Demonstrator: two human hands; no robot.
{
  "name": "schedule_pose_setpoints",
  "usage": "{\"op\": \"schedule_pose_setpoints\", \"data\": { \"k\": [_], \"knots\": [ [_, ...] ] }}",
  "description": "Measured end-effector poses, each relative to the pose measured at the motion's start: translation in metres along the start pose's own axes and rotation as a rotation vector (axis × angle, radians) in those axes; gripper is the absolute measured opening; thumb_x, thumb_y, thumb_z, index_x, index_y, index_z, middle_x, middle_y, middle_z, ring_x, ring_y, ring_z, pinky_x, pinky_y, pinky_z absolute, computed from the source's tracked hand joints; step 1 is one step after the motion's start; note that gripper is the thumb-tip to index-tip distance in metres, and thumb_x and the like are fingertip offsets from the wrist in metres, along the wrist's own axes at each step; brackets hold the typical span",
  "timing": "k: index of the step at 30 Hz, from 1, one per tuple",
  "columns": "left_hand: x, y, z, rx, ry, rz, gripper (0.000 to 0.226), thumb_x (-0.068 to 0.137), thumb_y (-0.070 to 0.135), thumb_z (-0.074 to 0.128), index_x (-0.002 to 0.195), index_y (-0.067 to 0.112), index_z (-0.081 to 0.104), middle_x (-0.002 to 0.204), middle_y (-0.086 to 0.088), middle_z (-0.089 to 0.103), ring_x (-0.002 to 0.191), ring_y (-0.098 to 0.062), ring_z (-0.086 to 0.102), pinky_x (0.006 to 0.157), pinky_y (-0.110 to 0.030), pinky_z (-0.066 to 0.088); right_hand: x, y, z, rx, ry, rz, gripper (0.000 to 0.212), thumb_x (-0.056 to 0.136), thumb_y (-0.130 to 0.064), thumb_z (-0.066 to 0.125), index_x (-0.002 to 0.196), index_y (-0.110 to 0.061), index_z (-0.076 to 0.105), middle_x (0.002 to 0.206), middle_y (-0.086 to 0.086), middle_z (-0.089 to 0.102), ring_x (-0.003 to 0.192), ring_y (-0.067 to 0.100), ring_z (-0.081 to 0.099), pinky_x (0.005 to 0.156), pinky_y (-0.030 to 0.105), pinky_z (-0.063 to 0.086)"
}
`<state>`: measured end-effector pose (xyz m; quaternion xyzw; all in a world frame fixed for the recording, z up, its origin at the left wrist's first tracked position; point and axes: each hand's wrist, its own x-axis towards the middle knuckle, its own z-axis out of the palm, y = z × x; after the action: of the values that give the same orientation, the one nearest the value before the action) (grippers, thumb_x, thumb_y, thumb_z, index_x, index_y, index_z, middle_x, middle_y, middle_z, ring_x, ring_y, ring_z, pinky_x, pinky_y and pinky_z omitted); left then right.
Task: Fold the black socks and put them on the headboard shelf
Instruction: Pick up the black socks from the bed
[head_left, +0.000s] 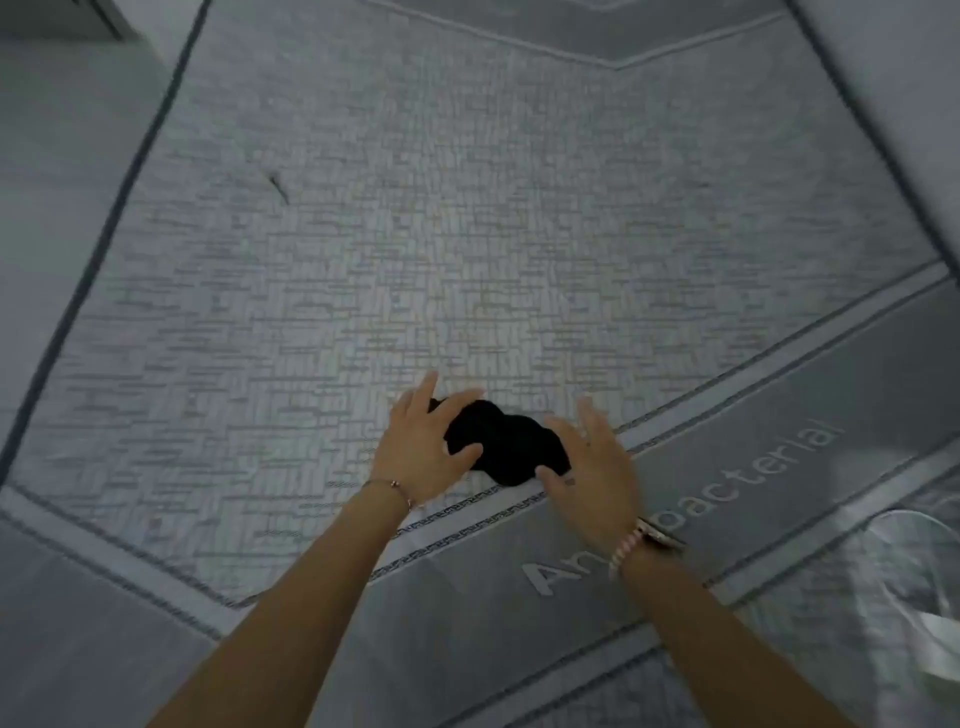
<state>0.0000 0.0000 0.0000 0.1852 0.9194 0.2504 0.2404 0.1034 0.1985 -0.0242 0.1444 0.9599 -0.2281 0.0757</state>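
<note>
Two hands bracket the black socks (506, 441) low in the centre of the frame, one on each side. Left hand (423, 447) sits at the bundle's left end: fingers spread wide, thumb curled in against the near edge of the fabric, index finger lying over the top left corner. Right hand (597, 462) is at the right end, fingers splayed and angled upward, thumb tucked along the bundle's lower right edge. Neither hand is closed around the socks; both are touching the sides. Socks lie bunched in a soft, lumpy, matte black heap, flat on the mattress (415, 234), just above its piped border.

Mattress top is pale grey quilted fabric with a fine woven brick-like pattern, edged by dark cord piping. A smoother grey side band (779, 467) runs diagonally at lower right, carrying white lettering partly hidden by the right wrist. A thin chain bracelet (389, 486) circles the left wrist; a pink beaded bracelet (626, 548) sits beside a watch on the right.
</note>
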Motion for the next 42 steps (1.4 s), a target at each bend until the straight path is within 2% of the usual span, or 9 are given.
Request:
{"op": "schedule_pose_setpoints", "data": {
  "k": [7, 15, 20, 23, 25, 29, 34, 37, 42],
  "knots": [
    [0.039, -0.037, 0.04, 0.157, -0.055, -0.055, 0.057, 0.083, 0.045, 0.066, 0.137, 0.041, 0.05, 0.152, -0.003, 0.039, 0.136, -0.032, 0.033, 0.111, -0.04, 0.037, 0.021, 0.009, 0.056, 0.153, 0.009, 0.228, 0.051, 0.08, -0.043, 0.072, 0.128, -0.031, 0.06, 0.141, 0.007, 0.046, 0.125, 0.033, 0.045, 0.099, 0.041, 0.043],
    [0.049, -0.036, 0.038, 0.283, 0.015, -0.109, 0.056, 0.069, 0.057, 0.072, 0.123, 0.044, 0.059, 0.119, 0.002, 0.058, 0.114, -0.026, 0.044, 0.097, -0.033, 0.041, 0.028, 0.002, 0.06, 0.304, 0.008, 0.316, 0.038, 0.076, -0.022, 0.08, 0.111, -0.025, 0.066, 0.109, 0.0, 0.041, 0.112, 0.026, 0.047, 0.091, 0.031, 0.046],
    [0.031, -0.026, 0.028, 0.015, 0.021, -0.115, 0.035, 0.078, 0.017, 0.074, 0.111, 0.028, 0.072, 0.095, -0.001, 0.063, 0.086, -0.014, 0.059, 0.073, -0.008, 0.039, 0.021, -0.008, 0.044, 0.551, 0.04, 0.332, 0.037, 0.081, 0.002, 0.073, 0.112, -0.016, 0.067, 0.111, 0.0, 0.046, 0.099, 0.013, 0.053, 0.074, -0.003, 0.038],
    [0.011, -0.008, 0.006, -0.117, 0.05, -0.09, 0.037, 0.082, -0.001, 0.068, 0.112, 0.019, 0.074, 0.091, 0.004, 0.058, 0.083, -0.006, 0.053, 0.061, 0.004, 0.037, 0.013, -0.019, 0.014, 0.654, 0.085, 0.302, 0.037, 0.079, 0.009, 0.071, 0.111, -0.01, 0.068, 0.113, 0.006, 0.051, 0.098, 0.011, 0.052, 0.073, -0.01, 0.037],
    [0.0, 0.008, -0.019, -0.166, 0.099, -0.067, 0.039, 0.081, -0.002, 0.068, 0.113, 0.019, 0.074, 0.091, 0.006, 0.057, 0.086, -0.005, 0.053, 0.073, -0.001, 0.042, 0.008, -0.026, -0.017, 0.694, 0.113, 0.255, 0.039, 0.078, 0.009, 0.074, 0.111, -0.011, 0.069, 0.115, 0.009, 0.055, 0.099, 0.012, 0.055, 0.08, -0.004, 0.042],
    [-0.028, 0.055, -0.095, -0.217, 0.185, 0.024, 0.04, 0.08, 0.006, 0.072, 0.114, 0.028, 0.071, 0.095, 0.003, 0.058, 0.091, -0.008, 0.056, 0.082, -0.01, 0.043, -0.007, -0.051, -0.104, 0.797, 0.176, 0.122, 0.041, 0.076, 0.007, 0.077, 0.111, -0.014, 0.068, 0.117, 0.009, 0.064, 0.108, 0.015, 0.063, 0.099, 0.034, 0.053],
    [-0.079, 0.134, -0.206, -0.336, 0.308, 0.159, 0.043, 0.077, 0.006, 0.075, 0.111, 0.032, 0.071, 0.096, 0.01, 0.059, 0.091, 0.011, 0.055, 0.078, 0.0, 0.042, -0.034, -0.098, -0.237, 0.903, 0.234, -0.01, 0.043, 0.078, 0.006, 0.076, 0.117, -0.011, 0.068, 0.122, 0.003, 0.064, 0.113, 0.007, 0.063, 0.097, 0.04, 0.055],
    [-0.114, 0.175, -0.259, -0.37, 0.381, 0.201, 0.046, 0.077, 0.004, 0.075, 0.113, 0.031, 0.07, 0.104, 0.01, 0.065, 0.099, 0.009, 0.057, 0.078, 0.0, 0.043, -0.058, -0.129, -0.304, 0.921, 0.245, -0.08, 0.046, 0.079, 0.005, 0.075, 0.12, -0.015, 0.066, 0.125, -0.003, 0.063, 0.114, 0.001, 0.062, 0.099, 0.04, 0.055],
    [-0.173, 0.233, -0.32, -0.538, 0.473, 0.261, 0.05, 0.077, -0.001, 0.075, 0.119, 0.026, 0.067, 0.114, 0.012, 0.07, 0.105, 0.009, 0.062, 0.086, -0.005, 0.05, -0.098, -0.178, -0.386, 0.972, 0.266, -0.192, 0.047, 0.082, -0.005, 0.076, 0.124, -0.023, 0.063, 0.129, -0.005, 0.062, 0.121, 0.008, 0.06, 0.1, 0.042, 0.054]
  ]
}}
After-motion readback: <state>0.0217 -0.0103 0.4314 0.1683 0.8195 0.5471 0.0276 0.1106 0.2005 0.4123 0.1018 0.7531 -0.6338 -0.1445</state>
